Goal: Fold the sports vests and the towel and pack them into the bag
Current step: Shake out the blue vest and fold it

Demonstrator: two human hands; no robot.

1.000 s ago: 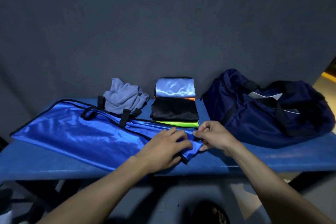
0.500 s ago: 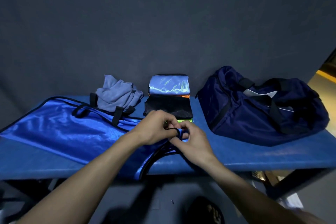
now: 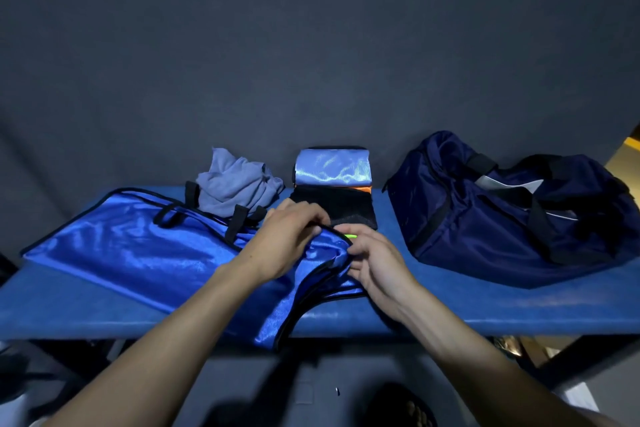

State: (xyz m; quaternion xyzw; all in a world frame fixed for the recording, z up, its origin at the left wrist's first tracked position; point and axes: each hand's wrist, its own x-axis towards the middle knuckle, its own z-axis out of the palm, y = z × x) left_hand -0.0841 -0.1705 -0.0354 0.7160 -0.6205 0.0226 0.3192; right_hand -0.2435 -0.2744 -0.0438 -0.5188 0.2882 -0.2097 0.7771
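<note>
The left hand [image 3: 289,239] lies knuckles-up on the bright blue vest [image 3: 138,250], its fingers curled over a raised fold of the fabric and gripping the black-trimmed edge. The right hand [image 3: 375,263] meets it from the other side, thumb and fingers pinching the same bunched fold, so both hands grasp the vest at one spot, nearly touching.

No brand, label or writing can be read on anything here.

Taking that vest as the landmark: most of it lies flat on the blue bench [image 3: 485,302], spreading leftward from the hands, and a trimmed loop of it hangs over the bench's front edge just below them. Behind the vest's back edge sits a crumpled grey towel [image 3: 235,184], touching the vest's black straps. To the right of the towel, right behind the hands, stands a stack of folded vests [image 3: 334,191]: light blue on top, a strip of orange, then black, with a sliver of neon green showing at the fingertips. Well to the right of the vest lies the navy bag [image 3: 485,218], its top open, with bare bench between it and the right hand. A dark backdrop [image 3: 311,45] rises behind everything.
</note>
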